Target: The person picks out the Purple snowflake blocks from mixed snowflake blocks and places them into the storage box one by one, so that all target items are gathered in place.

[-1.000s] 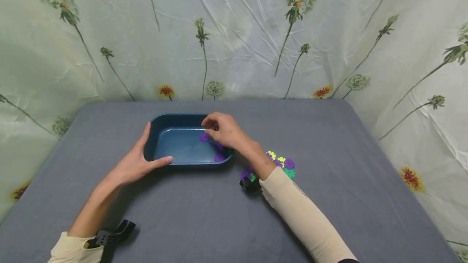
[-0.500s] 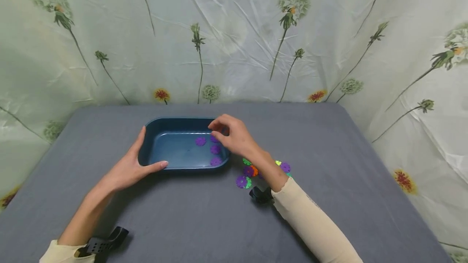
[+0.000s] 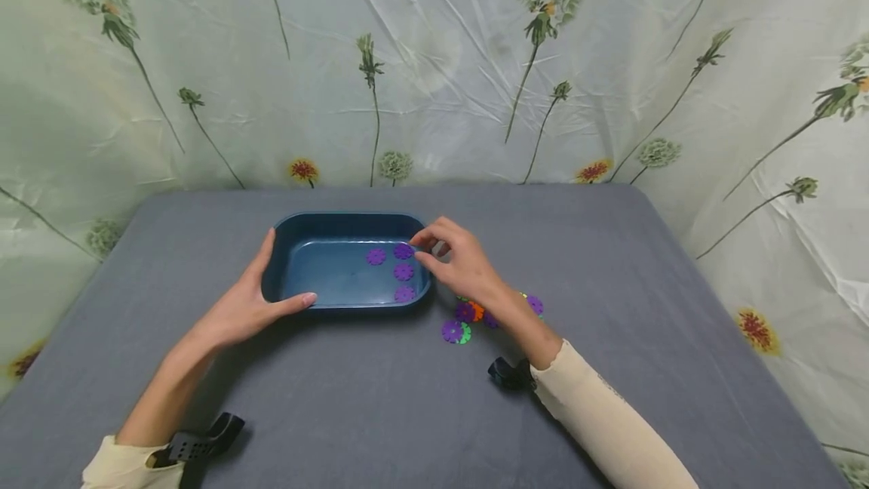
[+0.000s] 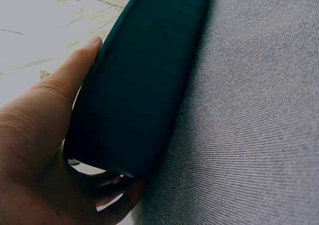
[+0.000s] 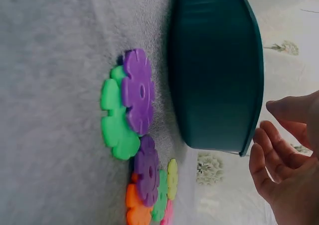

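A blue plastic tub (image 3: 326,270) stands on the grey table, with several purple snowflake discs (image 3: 403,272) on its floor toward the right end. My left hand (image 3: 247,308) grips the tub's left end, thumb along the near rim; in the left wrist view some fingers curl beneath its end. Over the right rim hovers my right hand (image 3: 465,266), fingers loosely bent and thumb apart, nothing between them. Below that forearm lie more snowflake discs, a purple disc (image 5: 133,98) overlapping a green disc (image 5: 112,123), then purple, orange, green, yellow and pink ones, partly hidden by the arm in the head view.
Grey cloth covers the table (image 3: 380,398). A pale curtain (image 3: 448,59) printed with dandelions hangs behind the table and along its sides. Black wrist cameras, such as the left camera mount (image 3: 204,440), stick out from both wrists.
My right hand has drawn back rightward from inside the tub to its right rim. Another purple disc now shows in the tub's far right corner. The left hand keeps its grip.
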`<state>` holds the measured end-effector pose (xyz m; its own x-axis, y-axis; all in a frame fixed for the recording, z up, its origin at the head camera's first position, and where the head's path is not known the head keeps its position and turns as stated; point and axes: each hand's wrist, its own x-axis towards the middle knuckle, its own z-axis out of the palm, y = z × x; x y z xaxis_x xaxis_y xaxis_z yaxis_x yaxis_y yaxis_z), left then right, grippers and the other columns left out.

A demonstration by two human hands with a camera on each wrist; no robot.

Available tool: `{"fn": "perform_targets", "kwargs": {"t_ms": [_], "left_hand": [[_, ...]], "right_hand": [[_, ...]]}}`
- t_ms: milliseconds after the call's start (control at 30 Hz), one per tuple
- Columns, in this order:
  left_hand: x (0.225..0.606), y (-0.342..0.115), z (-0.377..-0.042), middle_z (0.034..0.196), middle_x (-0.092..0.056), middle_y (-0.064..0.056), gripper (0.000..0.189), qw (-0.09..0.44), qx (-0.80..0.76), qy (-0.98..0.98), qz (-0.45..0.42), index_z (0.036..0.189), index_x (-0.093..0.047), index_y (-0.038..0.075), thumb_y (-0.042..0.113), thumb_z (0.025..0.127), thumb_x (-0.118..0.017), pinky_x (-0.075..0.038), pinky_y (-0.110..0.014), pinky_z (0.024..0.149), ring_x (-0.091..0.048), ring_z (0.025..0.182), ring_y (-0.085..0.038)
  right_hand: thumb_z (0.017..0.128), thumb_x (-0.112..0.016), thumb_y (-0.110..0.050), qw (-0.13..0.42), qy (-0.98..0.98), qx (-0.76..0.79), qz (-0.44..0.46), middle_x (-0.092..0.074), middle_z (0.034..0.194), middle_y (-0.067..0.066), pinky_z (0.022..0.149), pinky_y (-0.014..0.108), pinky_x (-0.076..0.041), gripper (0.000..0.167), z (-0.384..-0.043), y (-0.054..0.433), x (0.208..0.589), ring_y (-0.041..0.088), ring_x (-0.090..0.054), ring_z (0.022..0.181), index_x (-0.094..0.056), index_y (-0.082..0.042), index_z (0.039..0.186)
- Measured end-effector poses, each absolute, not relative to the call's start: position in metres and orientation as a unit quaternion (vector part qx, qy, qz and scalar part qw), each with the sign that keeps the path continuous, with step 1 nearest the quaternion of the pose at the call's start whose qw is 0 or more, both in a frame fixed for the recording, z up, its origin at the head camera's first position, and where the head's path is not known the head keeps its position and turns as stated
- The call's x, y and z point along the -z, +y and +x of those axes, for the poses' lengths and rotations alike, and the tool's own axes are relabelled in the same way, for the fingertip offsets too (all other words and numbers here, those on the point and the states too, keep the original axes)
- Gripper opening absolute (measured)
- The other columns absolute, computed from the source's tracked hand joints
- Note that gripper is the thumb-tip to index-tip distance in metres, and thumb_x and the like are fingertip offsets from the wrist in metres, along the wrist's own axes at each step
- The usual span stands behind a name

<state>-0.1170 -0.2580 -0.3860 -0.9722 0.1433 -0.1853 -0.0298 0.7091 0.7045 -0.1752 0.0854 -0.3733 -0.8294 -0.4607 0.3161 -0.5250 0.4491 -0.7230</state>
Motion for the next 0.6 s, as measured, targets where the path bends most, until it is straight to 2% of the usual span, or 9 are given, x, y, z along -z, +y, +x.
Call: {"fn": "perform_targets", "kwargs": {"t_ms": [167,433,600], "left_hand": [[0.385,-0.259,-0.117,0.176,0.013,-0.015,0.128,0.118,-0.383,0.916,0.03,0.163,0.025,0.03,0.053,0.09,-0.077,-0.022,-0.078,0.117,-0.007,0.159,-0.054],[0.386,-0.259,-0.116,0.175,0.016,-0.015,0.127,0.121,-0.386,0.914,0.03,0.163,0.026,0.029,0.053,0.091,-0.076,-0.023,-0.079,0.115,-0.006,0.159,-0.055],[0.385,-0.259,-0.116,0.175,0.016,-0.015,0.127,0.122,-0.388,0.913,0.031,0.163,0.026,0.03,0.053,0.091,-0.076,-0.023,-0.08,0.115,-0.005,0.159,-0.055]], "right_hand": [[0.097,-0.073,-0.006,0.041,-0.846,-0.443,0.293,-0.069,0.111,0.014,0.085,0.045,-0.058,0.019,-0.168,0.095,0.374,0.026,-0.066,0.102,-0.073,-0.003,0.115],[0.096,-0.074,-0.006,0.024,-0.853,-0.445,0.271,-0.066,0.118,0.018,0.089,0.046,-0.059,0.037,-0.158,0.111,0.374,0.028,-0.066,0.106,-0.064,-0.001,0.132],[0.095,-0.074,-0.006,0.015,-0.856,-0.447,0.26,-0.067,0.117,0.018,0.091,0.047,-0.06,0.039,-0.156,0.119,0.377,0.028,-0.067,0.107,-0.063,0.0,0.132]]}}
